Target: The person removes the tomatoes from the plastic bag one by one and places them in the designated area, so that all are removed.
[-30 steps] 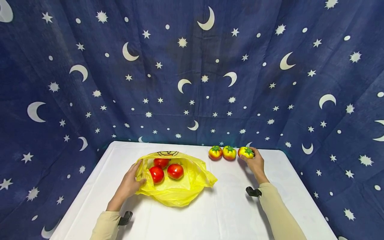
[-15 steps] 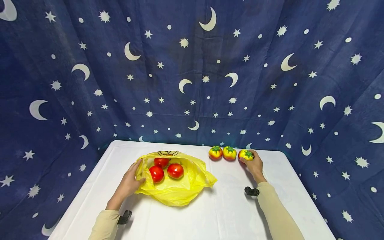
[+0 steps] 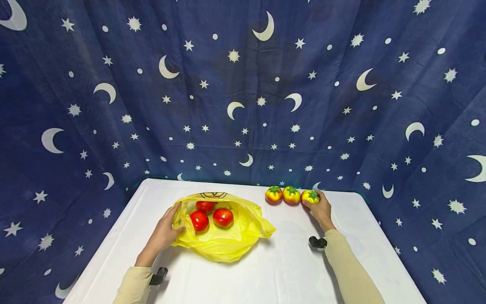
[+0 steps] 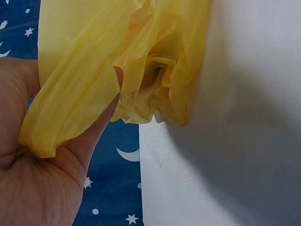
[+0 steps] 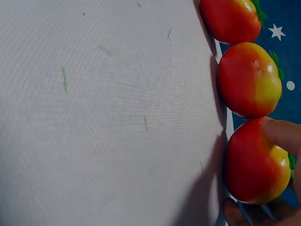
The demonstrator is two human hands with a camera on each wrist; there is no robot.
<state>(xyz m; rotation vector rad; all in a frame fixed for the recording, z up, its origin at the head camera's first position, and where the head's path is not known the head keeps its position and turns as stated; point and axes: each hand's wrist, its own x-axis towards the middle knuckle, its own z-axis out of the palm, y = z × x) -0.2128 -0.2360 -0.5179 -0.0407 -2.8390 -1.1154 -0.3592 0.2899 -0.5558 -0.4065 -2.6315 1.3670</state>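
Head view: yellow bag (image 3: 224,251) holds three tomatoes (image 3: 223,217); left hand (image 3: 163,233) grips it, right hand (image 3: 322,212) grips end fruit (image 3: 309,196).

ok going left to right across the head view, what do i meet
Left hand, yellow plastic bag, left red-and-yellow tomato, middle red-and-yellow tomato, right red-and-yellow tomato, right hand.

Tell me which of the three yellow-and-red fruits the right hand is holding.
The rightmost fruit of the row in the head view: the right hand grips it, while the middle fruit and the row's leftmost fruit stand untouched.
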